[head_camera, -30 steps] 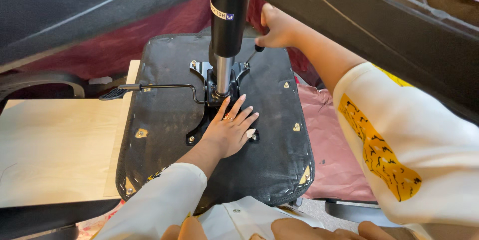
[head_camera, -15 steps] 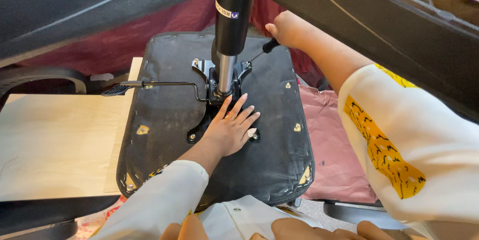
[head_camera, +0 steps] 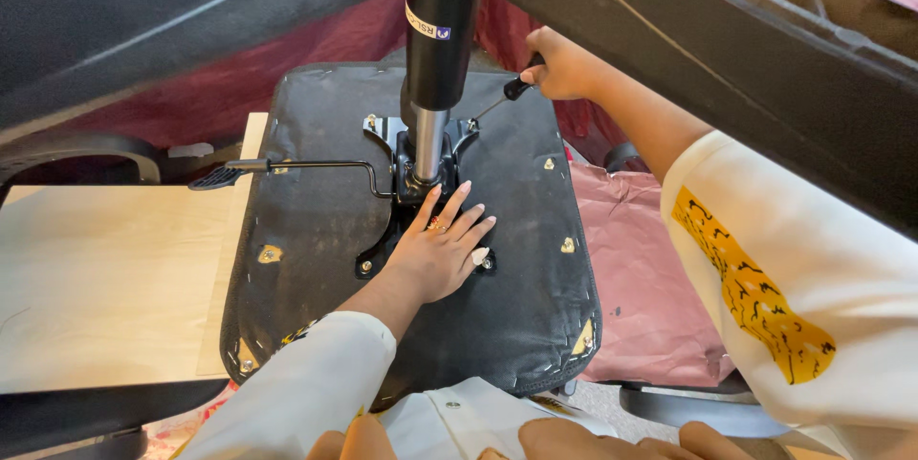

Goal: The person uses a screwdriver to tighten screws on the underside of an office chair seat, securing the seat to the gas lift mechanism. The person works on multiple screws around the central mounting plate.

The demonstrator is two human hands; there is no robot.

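The upturned seat (head_camera: 402, 230) lies on the wooden surface (head_camera: 96, 278), its post (head_camera: 435, 68) standing at the middle. Keep your left hand (head_camera: 435, 254) flat just below the post, fingers (head_camera: 469, 221) spread, pressing steadily. Above and right of it, your right hand (head_camera: 564, 66) grips the screwdriver (head_camera: 502, 97); hold it square.

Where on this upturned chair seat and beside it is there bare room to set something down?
The pale board left of the seat underside lies bare. The seat's black near-right part, between the left hand and the edge, is open too. It is crowded at the middle: the gas cylinder, its plate, the lever, and the right hand on a black-handled tool.
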